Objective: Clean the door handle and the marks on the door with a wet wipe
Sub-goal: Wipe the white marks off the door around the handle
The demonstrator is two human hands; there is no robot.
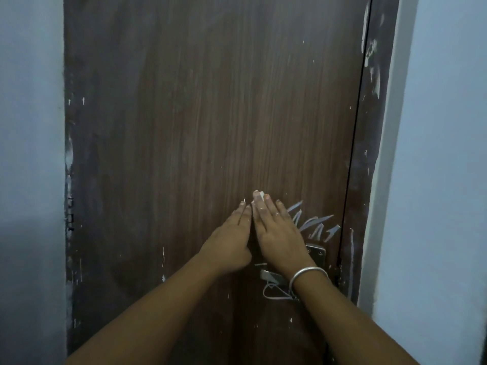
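A dark brown wooden door (210,114) fills the view. My right hand (276,233) lies flat against it, fingers pointing up, pressing a small white wet wipe (259,196) that shows at the fingertips. My left hand (229,246) rests flat on the door just left of it, almost touching, with nothing in it. White chalk-like marks (313,223) sit on the door right of my right hand. The metal door handle (271,276) and its plate (317,254) are partly hidden behind my right wrist. More white scribbles (274,292) lie under the handle.
A dark door frame (369,154) with white paint smears runs down the right side. Pale blue walls (442,154) flank the door on both sides. Small white flecks dot the door's left edge (69,154). A silver bangle (307,275) circles my right wrist.
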